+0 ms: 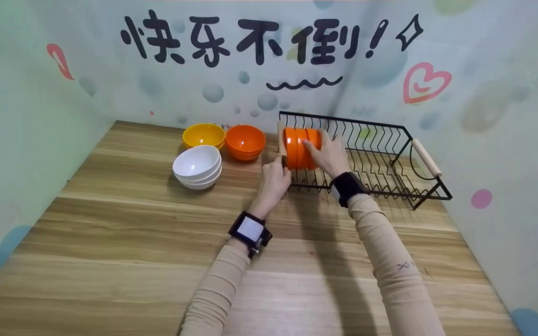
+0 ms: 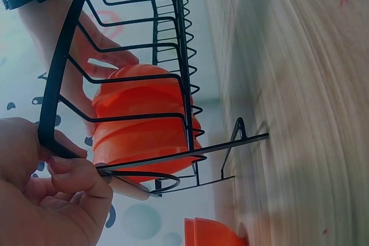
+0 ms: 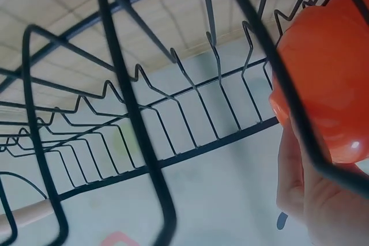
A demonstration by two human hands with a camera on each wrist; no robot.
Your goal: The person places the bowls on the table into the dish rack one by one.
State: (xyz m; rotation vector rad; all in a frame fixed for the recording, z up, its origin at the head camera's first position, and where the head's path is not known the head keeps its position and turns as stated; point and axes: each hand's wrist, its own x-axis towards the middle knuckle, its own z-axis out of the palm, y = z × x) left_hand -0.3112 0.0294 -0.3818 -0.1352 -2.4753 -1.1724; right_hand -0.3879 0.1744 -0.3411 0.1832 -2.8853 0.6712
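Observation:
A black wire dish rack (image 1: 343, 119) with wooden handles stands on the right half of the table. Orange bowls (image 1: 298, 151) sit on their sides at its left end, nested one against another. My right hand (image 1: 333, 156) grips them from the right, thumb at the near side and fingers behind. In the right wrist view its fingers (image 3: 294, 171) lie against the orange bowl's side. My left hand (image 1: 272, 182) holds the rack's near left corner, beside the left wooden handle (image 1: 281, 139). The left wrist view shows the thumb and fingers curled round the frame bar (image 2: 57, 87).
Left of the rack stand stacked orange bowls (image 1: 245, 140), yellow bowls (image 1: 203, 135) and, nearer me, white bowls (image 1: 196, 164). A printed wall sheet (image 1: 269, 100) closes the back. The wood-grain table (image 1: 147, 252) stretches toward me.

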